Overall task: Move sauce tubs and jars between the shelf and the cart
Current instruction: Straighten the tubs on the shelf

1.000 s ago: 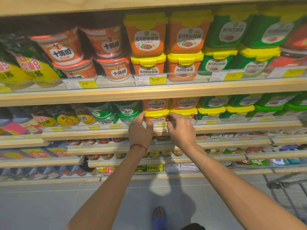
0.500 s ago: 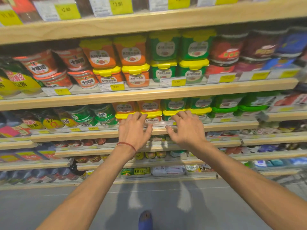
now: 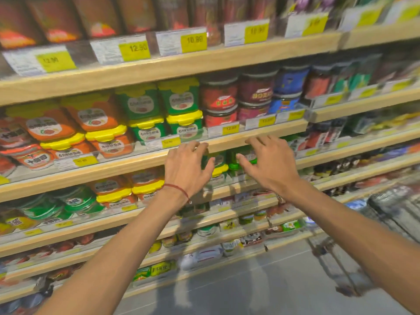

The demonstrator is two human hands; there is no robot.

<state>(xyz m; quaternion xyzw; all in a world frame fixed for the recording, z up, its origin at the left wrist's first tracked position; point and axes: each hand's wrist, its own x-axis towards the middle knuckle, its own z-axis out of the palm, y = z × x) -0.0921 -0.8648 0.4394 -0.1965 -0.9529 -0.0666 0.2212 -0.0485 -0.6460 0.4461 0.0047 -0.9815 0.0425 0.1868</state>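
Both my hands reach toward the middle shelf [image 3: 227,192], fingers spread, holding nothing. My left hand [image 3: 185,168] with a red string at the wrist hovers in front of a green tub with a yellow lid [image 3: 218,165]. My right hand [image 3: 268,162] is beside it, in front of a green-lidded tub [image 3: 237,159]. Whether the fingers touch the tubs I cannot tell. Orange tubs with yellow lids [image 3: 147,183] stand left of my hands on the same shelf. The shelf above carries stacked orange tubs [image 3: 97,123], green tubs [image 3: 179,108] and red jars [image 3: 219,103].
A metal cart [image 3: 395,214] shows blurred at the right edge, low. Wooden shelf fronts with yellow price tags [image 3: 230,129] run across the view. Round red tubs [image 3: 31,155] fill the left. Grey floor [image 3: 272,280] lies below the bottom shelves.
The view has swung right and up along the shelves. My hands moved from the orange tubs to the green tubs and lifted slightly, fingers spread wider.
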